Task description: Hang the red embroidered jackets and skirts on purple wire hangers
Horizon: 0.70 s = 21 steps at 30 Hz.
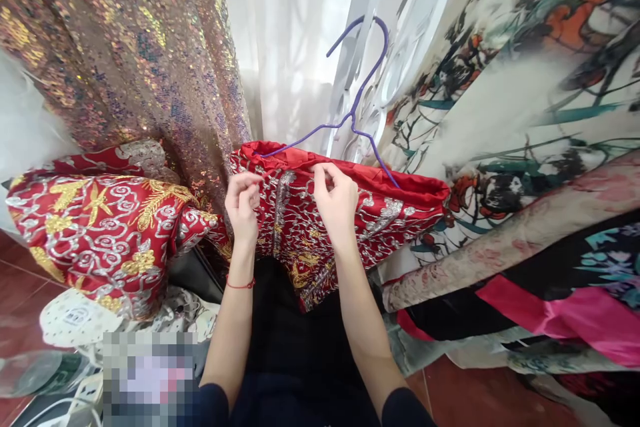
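Observation:
A red garment with silver and gold embroidery (320,227) hangs in front of me, its gathered red band (420,185) at the top. The purple wire hanger (370,83) has its lower ends inside that band. At the band's left part, my left hand (243,203) is closed with curled fingers; something thin and red shows by the fingertips, too fine to name. My right hand (337,197) is pinched, thumb against forefinger, at the front edge of the band near its middle. What lies between those fingertips is hidden.
Another red embroidered piece (110,233) lies at the left, below a sequined cloth (150,47). A white openwork frame (415,33) stands behind the hanger. Patterned fabrics (550,127) hang at the right. A clear plastic bottle (40,373) is at the lower left.

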Tool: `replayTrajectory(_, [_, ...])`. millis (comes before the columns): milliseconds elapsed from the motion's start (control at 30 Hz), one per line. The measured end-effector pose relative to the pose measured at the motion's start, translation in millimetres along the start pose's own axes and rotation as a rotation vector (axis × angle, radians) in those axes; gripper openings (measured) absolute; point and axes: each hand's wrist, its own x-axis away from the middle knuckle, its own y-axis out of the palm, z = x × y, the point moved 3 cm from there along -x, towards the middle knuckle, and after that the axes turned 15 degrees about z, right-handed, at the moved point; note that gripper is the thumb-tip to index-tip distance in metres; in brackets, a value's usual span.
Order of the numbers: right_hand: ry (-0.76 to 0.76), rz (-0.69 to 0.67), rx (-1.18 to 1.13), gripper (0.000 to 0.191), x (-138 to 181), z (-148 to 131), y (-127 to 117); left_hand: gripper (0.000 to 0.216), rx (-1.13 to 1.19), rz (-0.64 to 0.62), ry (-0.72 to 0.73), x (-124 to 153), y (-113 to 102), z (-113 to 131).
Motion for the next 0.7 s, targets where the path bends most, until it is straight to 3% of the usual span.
replayTrajectory(100, [-0.093,-0.067,0.182,0.02,-13,0,-2,0.018,-0.372,-0.13,0.168,0,-8,1])
replayTrajectory(167, [-0.169,-0.269,0.213,0.015,-20,-1,-2,0.015,-0.474,0.01,0.252,-5,-11,4])
replayTrajectory(233, [-0.197,-0.518,0.181,0.01,-22,-1,-3,0.021,-0.349,0.203,0.278,-9,-11,9])
replayTrajectory(300, [-0.136,-0.694,0.063,0.013,-22,-2,-6,0.028,-0.155,0.236,0.237,-11,-8,14])
replayTrajectory(400, [0.021,-0.772,-0.252,0.023,-19,-4,-9,0.02,-0.011,-0.037,0.11,-8,-2,22])
replayTrajectory(500, [0.068,-0.722,-0.496,0.028,-18,-4,-4,0.014,-0.058,-0.317,0.02,-3,-2,29])
replayTrajectory(600, [-0.038,-0.689,-0.533,0.024,-16,-3,5,0.017,-0.152,-0.46,-0.031,-1,-3,34])
replayTrajectory(700, [-0.277,-0.699,-0.488,0.019,-12,-3,10,0.022,-0.208,-0.558,-0.086,-1,0,36])
